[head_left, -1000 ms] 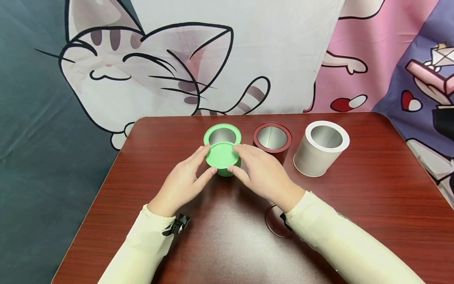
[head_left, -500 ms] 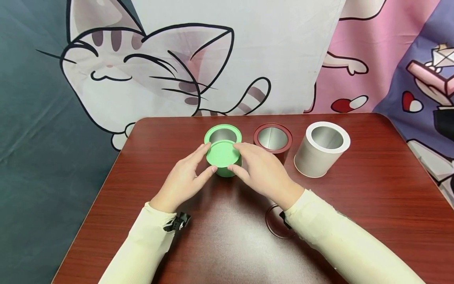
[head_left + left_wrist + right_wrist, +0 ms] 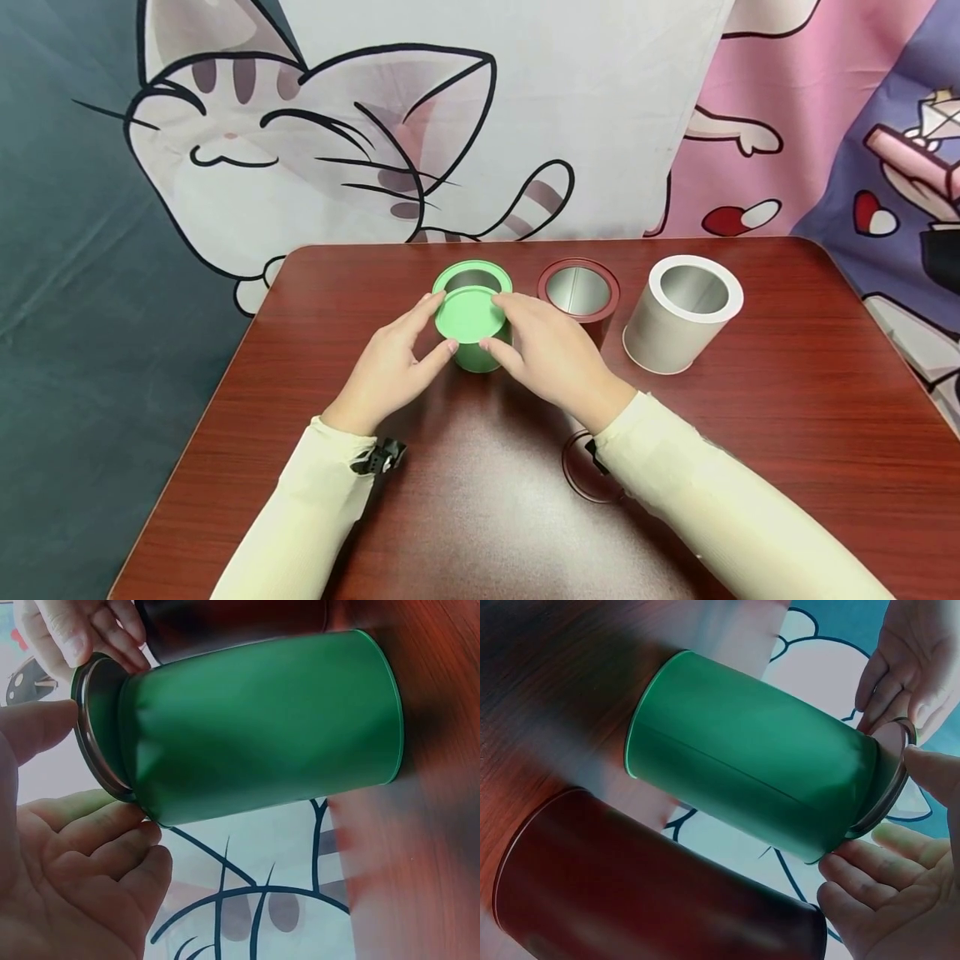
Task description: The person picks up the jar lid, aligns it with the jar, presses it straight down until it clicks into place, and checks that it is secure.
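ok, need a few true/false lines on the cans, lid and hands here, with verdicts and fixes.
1. The red can stands between the green can and the white can. True.
2. The green can is fully covered. False: part of its opening shows beyond the green lid.
3. The left hand and right hand hold the green lid. True.
4. The white can is capped. False: its top is open.

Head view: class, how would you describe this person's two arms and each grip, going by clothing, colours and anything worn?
The left sleeve and right sleeve are long, plain and pale cream, reaching the wrists. A small black device sits at the left wrist; a black piece partly shows at the right. The left grip and right grip wear no gloves.
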Action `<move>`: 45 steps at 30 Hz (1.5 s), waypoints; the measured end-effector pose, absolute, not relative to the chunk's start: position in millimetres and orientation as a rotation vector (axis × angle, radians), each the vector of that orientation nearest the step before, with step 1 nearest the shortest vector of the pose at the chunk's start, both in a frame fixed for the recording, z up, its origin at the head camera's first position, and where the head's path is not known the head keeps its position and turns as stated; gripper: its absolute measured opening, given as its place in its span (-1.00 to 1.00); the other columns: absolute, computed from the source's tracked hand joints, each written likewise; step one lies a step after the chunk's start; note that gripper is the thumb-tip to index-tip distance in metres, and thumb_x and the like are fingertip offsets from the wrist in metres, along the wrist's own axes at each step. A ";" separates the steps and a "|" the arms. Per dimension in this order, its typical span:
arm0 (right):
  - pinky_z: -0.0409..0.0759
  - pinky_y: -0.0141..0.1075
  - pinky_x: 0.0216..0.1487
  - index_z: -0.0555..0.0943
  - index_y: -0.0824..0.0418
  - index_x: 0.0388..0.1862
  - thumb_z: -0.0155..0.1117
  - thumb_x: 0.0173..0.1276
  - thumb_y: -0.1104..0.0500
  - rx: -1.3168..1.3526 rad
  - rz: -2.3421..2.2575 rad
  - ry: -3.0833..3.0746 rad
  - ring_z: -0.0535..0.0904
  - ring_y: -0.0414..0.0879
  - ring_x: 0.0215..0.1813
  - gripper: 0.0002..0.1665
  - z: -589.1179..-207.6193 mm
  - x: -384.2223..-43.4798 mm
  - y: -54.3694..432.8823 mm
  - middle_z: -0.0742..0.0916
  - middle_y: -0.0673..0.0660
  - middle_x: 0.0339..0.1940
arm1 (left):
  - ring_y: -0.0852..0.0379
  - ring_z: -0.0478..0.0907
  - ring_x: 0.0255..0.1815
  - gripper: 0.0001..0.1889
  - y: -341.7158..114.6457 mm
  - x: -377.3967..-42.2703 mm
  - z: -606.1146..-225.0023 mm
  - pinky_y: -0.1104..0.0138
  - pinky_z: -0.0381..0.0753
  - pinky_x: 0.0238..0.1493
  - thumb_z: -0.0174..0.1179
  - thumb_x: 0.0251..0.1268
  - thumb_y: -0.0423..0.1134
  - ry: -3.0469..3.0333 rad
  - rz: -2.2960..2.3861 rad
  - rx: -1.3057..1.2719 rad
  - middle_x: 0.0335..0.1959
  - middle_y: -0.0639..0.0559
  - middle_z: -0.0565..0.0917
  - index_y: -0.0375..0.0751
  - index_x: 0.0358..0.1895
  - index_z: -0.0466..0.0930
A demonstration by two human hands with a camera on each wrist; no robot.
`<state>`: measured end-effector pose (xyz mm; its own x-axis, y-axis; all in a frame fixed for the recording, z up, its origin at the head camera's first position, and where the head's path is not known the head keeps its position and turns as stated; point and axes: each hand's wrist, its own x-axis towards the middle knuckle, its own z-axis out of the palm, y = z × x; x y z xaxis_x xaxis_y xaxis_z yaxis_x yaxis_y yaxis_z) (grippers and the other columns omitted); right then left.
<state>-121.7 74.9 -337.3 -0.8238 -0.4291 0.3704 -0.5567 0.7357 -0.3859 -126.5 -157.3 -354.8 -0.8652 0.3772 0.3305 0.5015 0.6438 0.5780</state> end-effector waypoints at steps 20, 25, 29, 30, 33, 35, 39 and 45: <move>0.55 -0.08 0.19 0.54 0.25 0.19 0.38 0.37 -0.01 0.736 0.759 -2.738 0.59 0.04 0.11 -0.47 -330.4 -131.8 74.2 0.69 0.13 0.04 | 0.03 0.28 0.51 -0.35 -157.1 -139.3 -352.8 0.04 0.38 0.41 0.26 0.38 -0.11 -2.689 -1.071 -0.703 0.47 -0.09 0.38 -0.17 0.49 0.34; 0.56 -0.08 0.08 0.55 0.22 0.16 0.37 0.37 -0.03 0.716 0.762 -2.764 0.55 0.03 -0.02 -0.49 -330.0 -136.1 73.7 0.67 0.08 -0.11 | 0.00 0.28 0.51 -0.34 -158.0 -145.6 -353.2 0.05 0.34 0.44 0.25 0.38 -0.10 -2.706 -1.053 -0.702 0.47 -0.10 0.39 -0.17 0.50 0.33; 0.56 -0.08 0.09 0.54 0.22 0.20 0.36 0.37 -0.05 0.702 0.753 -2.780 0.55 0.02 0.01 -0.46 -331.6 -139.1 73.3 0.67 0.08 -0.09 | 0.00 0.27 0.51 -0.33 -157.9 -147.9 -352.3 0.04 0.33 0.44 0.25 0.37 -0.10 -2.715 -1.040 -0.699 0.47 -0.12 0.39 -0.18 0.50 0.32; 0.56 -0.09 0.07 0.54 0.21 0.19 0.36 0.38 -0.06 0.699 0.752 -2.783 0.55 0.01 0.00 -0.47 -331.9 -139.6 73.3 0.66 0.07 -0.11 | 0.00 0.27 0.51 -0.33 -157.7 -148.3 -352.1 0.03 0.33 0.44 0.25 0.37 -0.09 -2.716 -1.038 -0.699 0.47 -0.13 0.39 -0.18 0.50 0.32; 0.56 -0.11 0.01 0.53 0.19 0.20 0.35 0.38 -0.05 0.695 0.750 -2.787 0.53 -0.01 -0.06 -0.47 -332.4 -142.1 72.9 0.64 0.05 -0.17 | 0.01 0.26 0.52 -0.33 -157.3 -149.4 -351.5 0.03 0.33 0.44 0.24 0.37 -0.09 -2.723 -1.032 -0.691 0.46 -0.14 0.39 -0.18 0.50 0.32; 0.56 -0.11 -0.01 0.53 0.20 0.22 0.35 0.38 -0.05 0.694 0.756 -2.789 0.52 -0.01 -0.08 -0.45 -332.0 -143.8 72.5 0.64 0.06 -0.19 | 0.01 0.27 0.52 -0.33 -157.0 -150.3 -351.3 0.03 0.34 0.44 0.24 0.37 -0.08 -2.726 -1.033 -0.685 0.45 -0.16 0.40 -0.18 0.50 0.32; 0.56 -0.07 0.11 0.51 0.23 0.31 0.36 0.37 -0.04 0.686 0.765 -2.790 0.55 0.03 0.01 -0.38 -330.5 -147.9 71.6 0.68 0.12 -0.04 | 0.02 0.27 0.51 -0.33 -156.2 -153.4 -350.7 0.04 0.34 0.44 0.24 0.36 -0.08 -2.731 -1.028 -0.672 0.44 -0.18 0.41 -0.19 0.49 0.33; 0.53 -0.04 0.20 0.48 0.23 0.36 0.35 0.38 -0.05 0.674 0.763 -2.813 0.55 0.05 0.09 -0.33 -329.8 -151.4 70.9 0.67 0.14 0.09 | 0.01 0.29 0.50 -0.34 -155.7 -158.1 -350.9 0.05 0.34 0.44 0.24 0.35 -0.09 -2.745 -1.006 -0.651 0.42 -0.19 0.43 -0.19 0.48 0.35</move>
